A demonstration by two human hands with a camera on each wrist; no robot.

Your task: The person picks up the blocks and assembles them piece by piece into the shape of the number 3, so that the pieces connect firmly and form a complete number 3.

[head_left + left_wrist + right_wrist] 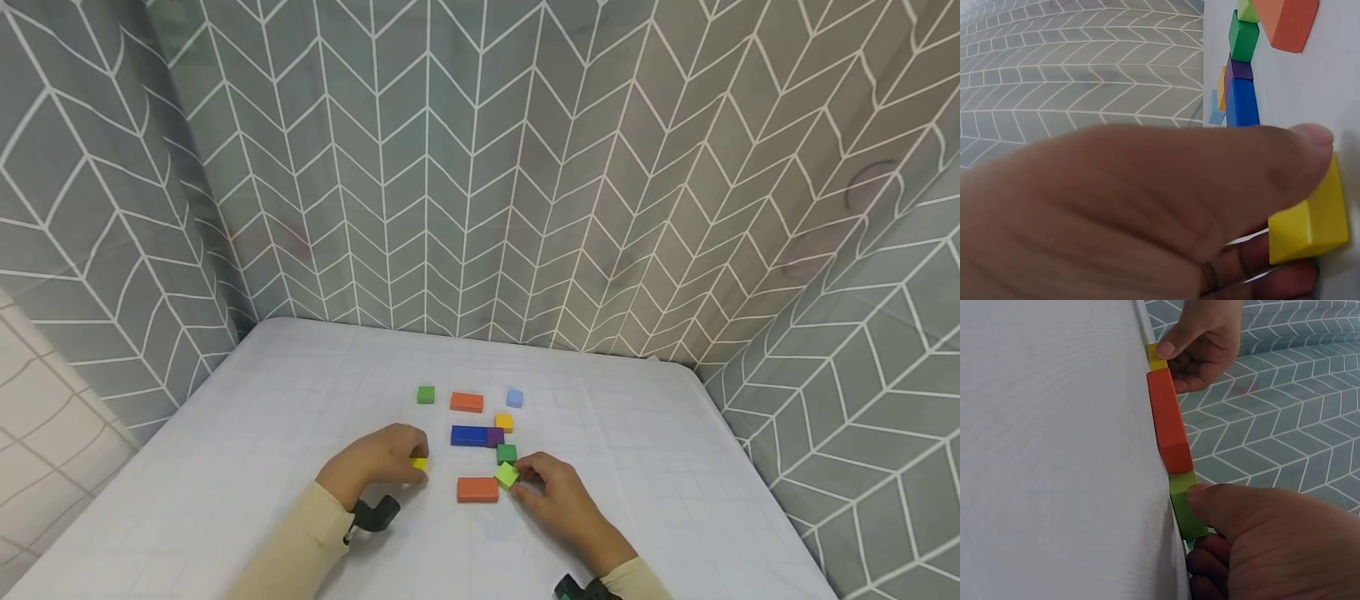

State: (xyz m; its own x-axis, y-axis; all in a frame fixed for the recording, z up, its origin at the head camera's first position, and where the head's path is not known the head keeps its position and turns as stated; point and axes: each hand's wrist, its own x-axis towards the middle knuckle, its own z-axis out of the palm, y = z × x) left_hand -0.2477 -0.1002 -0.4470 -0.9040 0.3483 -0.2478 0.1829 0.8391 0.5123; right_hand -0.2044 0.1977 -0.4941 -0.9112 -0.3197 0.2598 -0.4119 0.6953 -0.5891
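On the left of the group of blocks, my left hand (384,458) pinches a yellow block (1313,219) between thumb and fingers, low at the white tabletop. My right hand (553,492) holds a light green block (507,476) by its right side, thumb on the near face and fingers behind. That block is turned at an angle, at the right end of an orange-red block (477,490) and just below a green block (506,454). In the right wrist view, the light green block (1186,506) lies in line with the orange-red one (1169,419).
Beyond the hands lie a long blue block (468,436), a purple block (495,437) against its end and an orange-yellow block (504,422). Farther back are a green cube (426,395), another orange-red block (467,402) and a light blue cube (514,398). A patterned curtain (465,167) hangs behind the table.
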